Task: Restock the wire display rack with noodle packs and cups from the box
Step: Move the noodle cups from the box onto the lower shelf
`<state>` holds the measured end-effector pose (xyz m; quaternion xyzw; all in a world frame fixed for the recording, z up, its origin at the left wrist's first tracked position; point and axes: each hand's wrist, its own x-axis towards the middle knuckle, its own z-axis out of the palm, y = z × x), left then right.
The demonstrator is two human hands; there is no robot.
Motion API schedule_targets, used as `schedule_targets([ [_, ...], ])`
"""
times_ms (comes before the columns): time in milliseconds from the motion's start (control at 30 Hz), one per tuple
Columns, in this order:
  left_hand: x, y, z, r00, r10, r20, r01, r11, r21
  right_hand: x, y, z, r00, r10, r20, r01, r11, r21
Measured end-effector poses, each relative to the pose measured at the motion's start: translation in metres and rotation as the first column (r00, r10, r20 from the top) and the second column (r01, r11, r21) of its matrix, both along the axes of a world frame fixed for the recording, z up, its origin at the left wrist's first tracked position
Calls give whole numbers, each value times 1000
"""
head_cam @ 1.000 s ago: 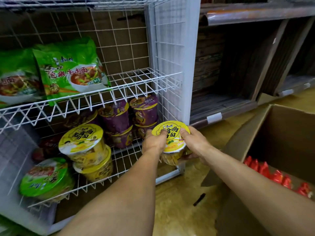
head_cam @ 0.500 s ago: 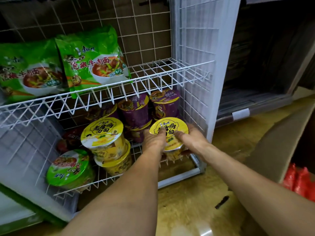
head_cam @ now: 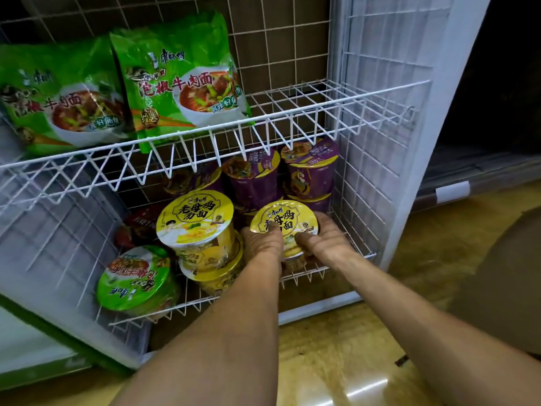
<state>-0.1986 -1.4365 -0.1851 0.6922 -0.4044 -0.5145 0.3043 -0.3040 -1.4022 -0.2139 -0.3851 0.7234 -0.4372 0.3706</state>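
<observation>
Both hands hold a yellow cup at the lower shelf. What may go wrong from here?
The yellow cup, held between the left hand and right hand, is near the front edge of the lower shelf; released there, it might tip forward. The left hand is beside the stacked yellow cups, so withdrawing it could knock them.

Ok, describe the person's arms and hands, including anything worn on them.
The left hand and right hand are bare: no gloves, no rings that I can see. The left forearm and right forearm are uncovered as far as the frame reaches, with no sleeve, watch or bracelet in view.
</observation>
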Motion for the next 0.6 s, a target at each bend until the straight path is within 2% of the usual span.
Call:
schedule_targets([
  [167, -3, -22, -36, 1000, 8, 28, -9, 1000, 26, 0, -10, -12, 1000, 10, 18, -10, 1000, 12],
  [300, -4, -9, -16, 978, -178, -106, 189, 976, 106, -3, -13, -21, 1000, 2, 8, -3, 999, 49],
  [467, -2, -4, -13, 971, -232, -56, 237, 966, 102, -3, -15, -29, 1000, 25, 18, -26, 996, 80],
  [533, 0, -10, -19, 989, -141, 33, 139, 988, 68, -2, -17, -31, 999, 33, 6, -34, 996, 82],
  [600, 1, -15, -23, 987, -129, 101, 124, 991, 52, -3, -20, -33, 999, 34, -17, -33, 997, 74],
])
